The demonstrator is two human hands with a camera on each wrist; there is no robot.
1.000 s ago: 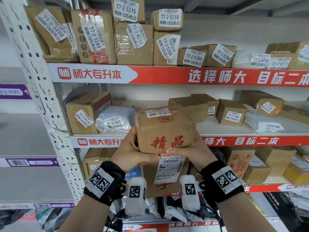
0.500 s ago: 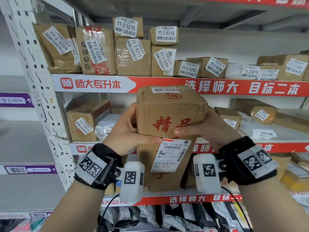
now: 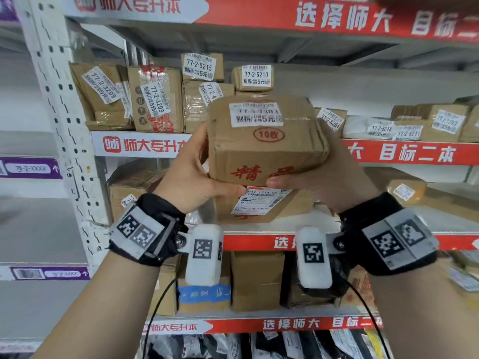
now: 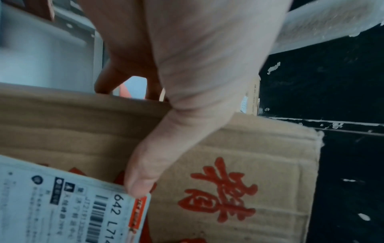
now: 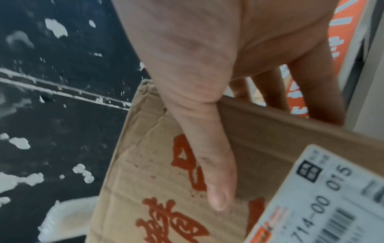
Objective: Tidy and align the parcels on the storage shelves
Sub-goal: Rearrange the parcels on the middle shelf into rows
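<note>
Box [image 3: 267,141] is held up before the shelf [image 3: 145,145], gripped between left hand [image 3: 191,174] and right hand [image 3: 324,177], thumbs on its front. Head view: top label. Wrist views only: fingers [image 5: 320,92] curled behind the box, waybill [image 4: 68,205] under the left thumb.

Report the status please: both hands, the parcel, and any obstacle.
Left hand and right hand both grip the cardboard parcel, thumbs on its front. Parcel held in the air before the shelves. Stacked boxes stand behind it.
</note>
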